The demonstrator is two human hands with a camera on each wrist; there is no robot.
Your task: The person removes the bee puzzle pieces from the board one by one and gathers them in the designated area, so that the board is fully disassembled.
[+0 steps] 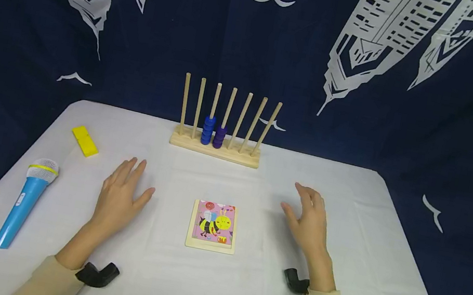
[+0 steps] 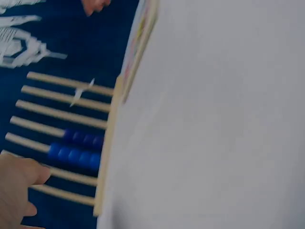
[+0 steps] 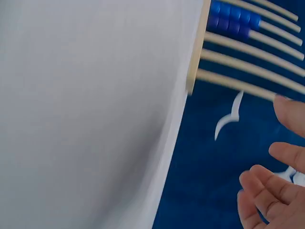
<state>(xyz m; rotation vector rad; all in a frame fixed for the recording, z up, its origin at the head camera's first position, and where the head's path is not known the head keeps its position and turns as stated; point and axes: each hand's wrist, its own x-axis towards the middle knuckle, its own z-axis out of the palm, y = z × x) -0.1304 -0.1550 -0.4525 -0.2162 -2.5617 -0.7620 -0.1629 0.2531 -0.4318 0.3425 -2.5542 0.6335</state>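
Pink bee puzzle between left grip and right grip

L hand & R hand well apart, fingers relaxed, thumbs angled inwd

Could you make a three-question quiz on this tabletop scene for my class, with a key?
1. Fill in: the picture board lying between the left hand and right hand shows a ____.
2. How many of the pegs on the wooden stand carry beads?
3. True or false: the left hand is gripping the microphone.

Key:
1. Bee.
2. Two.
3. False; it holds nothing.
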